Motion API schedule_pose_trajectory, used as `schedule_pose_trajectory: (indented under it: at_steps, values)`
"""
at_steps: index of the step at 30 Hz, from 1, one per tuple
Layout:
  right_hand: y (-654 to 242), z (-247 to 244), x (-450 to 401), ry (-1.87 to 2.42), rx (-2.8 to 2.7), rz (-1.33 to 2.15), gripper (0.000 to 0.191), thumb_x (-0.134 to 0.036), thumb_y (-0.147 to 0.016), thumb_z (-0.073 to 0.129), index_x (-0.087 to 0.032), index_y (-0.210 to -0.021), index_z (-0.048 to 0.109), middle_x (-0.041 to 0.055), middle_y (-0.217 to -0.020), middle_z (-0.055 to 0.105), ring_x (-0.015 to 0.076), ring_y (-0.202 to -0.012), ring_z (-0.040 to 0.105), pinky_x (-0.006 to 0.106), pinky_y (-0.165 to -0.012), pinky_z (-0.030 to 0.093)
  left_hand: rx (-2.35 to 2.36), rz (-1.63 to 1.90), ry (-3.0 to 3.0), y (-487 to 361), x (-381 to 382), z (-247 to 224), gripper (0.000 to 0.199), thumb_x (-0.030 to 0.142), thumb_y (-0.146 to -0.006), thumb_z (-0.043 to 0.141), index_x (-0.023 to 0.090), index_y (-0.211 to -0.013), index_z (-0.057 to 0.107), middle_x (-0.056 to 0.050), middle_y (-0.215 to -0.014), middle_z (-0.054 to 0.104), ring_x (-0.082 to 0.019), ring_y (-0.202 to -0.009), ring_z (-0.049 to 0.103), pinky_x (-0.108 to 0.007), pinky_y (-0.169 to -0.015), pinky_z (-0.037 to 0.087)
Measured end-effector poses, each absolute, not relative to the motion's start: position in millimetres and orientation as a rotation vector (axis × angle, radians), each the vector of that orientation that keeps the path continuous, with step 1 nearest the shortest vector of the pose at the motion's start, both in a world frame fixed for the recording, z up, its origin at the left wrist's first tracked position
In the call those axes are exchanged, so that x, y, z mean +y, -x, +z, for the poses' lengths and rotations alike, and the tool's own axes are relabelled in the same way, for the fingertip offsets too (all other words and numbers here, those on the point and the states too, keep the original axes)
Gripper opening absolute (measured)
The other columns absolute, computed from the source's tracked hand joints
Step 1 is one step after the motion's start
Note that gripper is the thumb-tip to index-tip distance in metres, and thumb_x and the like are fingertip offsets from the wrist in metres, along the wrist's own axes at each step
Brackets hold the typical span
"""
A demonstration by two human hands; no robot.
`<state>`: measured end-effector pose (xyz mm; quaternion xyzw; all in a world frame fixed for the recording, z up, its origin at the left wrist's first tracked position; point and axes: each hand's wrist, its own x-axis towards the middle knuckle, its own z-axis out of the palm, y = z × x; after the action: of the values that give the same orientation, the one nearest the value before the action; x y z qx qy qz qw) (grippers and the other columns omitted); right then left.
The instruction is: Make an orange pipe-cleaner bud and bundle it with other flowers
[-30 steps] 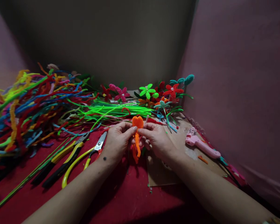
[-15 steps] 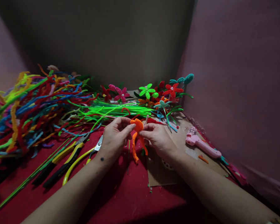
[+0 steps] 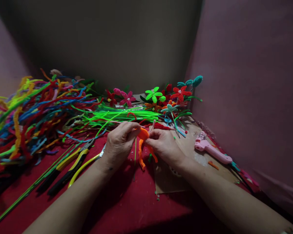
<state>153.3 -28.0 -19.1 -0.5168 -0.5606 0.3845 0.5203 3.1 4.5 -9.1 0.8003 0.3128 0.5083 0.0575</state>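
Observation:
An orange fuzzy piece (image 3: 143, 134) hangs between my hands at the centre, with two loose orange ends dangling down over the red table cover. My left hand (image 3: 122, 139) pinches its upper left side, the wrist turned so the back of the hand faces up. On the other side, my right hand (image 3: 162, 143) holds the piece's right edge between thumb and fingers. The fingertips partly cover the orange piece.
Many coloured fuzzy stems (image 3: 39, 113) are heaped at left, with green stems (image 3: 127, 114) behind my hands. Fuzzy flowers (image 3: 153, 95) stand at the back. Pliers (image 3: 75, 165) lie left; a pink glue gun (image 3: 212, 150) rests right on cardboard (image 3: 166, 185).
My left hand has rolled over slightly, its fingers covering more of the orange piece's top. The right loose end has shifted a little to the right.

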Motion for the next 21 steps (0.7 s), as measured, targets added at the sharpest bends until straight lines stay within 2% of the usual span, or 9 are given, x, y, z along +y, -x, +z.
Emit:
schedule_pose_trajectory:
  at_steps: [6,10,12,15,21]
  values:
    - [-152.2,-20.4,-27.5,1.218,-1.294,0.945,0.015,-0.012,-0.065,0.059,-0.014,-0.08,0.058,-0.0015,-0.065,0.057,0.0088,-0.055,0.05,0.021,-0.05,0.038,0.981,1.459,-2.398,-2.6,5.1,-4.4,0.007,0.019,-0.079,0.055,0.018,-0.081,0.062,0.0,-0.074,0.062,-0.01,-0.065,0.057,-0.022,-0.062,0.046]
    - [-152.3,-19.5,-27.8,1.197,-1.278,0.961,0.022,-0.014,-0.066,0.061,-0.016,-0.086,0.053,-0.0046,-0.06,0.053,0.0076,-0.05,0.046,0.019,-0.046,0.036,1.018,1.434,-2.221,-1.0,5.7,-3.3,0.017,0.026,-0.077,0.06,0.019,-0.092,0.064,-0.001,-0.077,0.062,-0.012,-0.066,0.057,-0.023,-0.062,0.046]
    - [-152.2,-18.5,-28.3,1.181,-1.262,0.991,0.024,-0.015,-0.066,0.062,-0.017,-0.087,0.051,-0.0057,-0.059,0.052,0.0071,-0.048,0.045,0.019,-0.045,0.036,1.027,1.425,-2.192,-0.1,6.4,-3.8,0.02,0.029,-0.075,0.062,0.02,-0.093,0.064,-0.001,-0.077,0.061,-0.012,-0.068,0.057,-0.023,-0.062,0.046]
    - [-152.0,-17.5,-28.9,1.174,-1.254,1.021,0.027,-0.014,-0.064,0.062,-0.017,-0.087,0.049,-0.0067,-0.058,0.051,0.0071,-0.048,0.046,0.019,-0.045,0.036,1.032,1.413,-2.186,0.4,7.0,-5.0,0.012,0.027,-0.077,0.06,0.02,-0.086,0.065,-0.002,-0.08,0.063,-0.013,-0.07,0.058,-0.024,-0.063,0.047]
    - [-153.2,-19.9,-28.2,1.173,-1.285,1.002,0.025,-0.014,-0.064,0.061,-0.018,-0.085,0.048,-0.0063,-0.058,0.052,0.0075,-0.048,0.045,0.02,-0.046,0.035,1.017,1.39,-2.218,0.8,4.5,-2.9,0.008,0.022,-0.078,0.057,0.02,-0.081,0.064,0.0,-0.075,0.063,-0.009,-0.056,0.054,-0.021,-0.053,0.044]
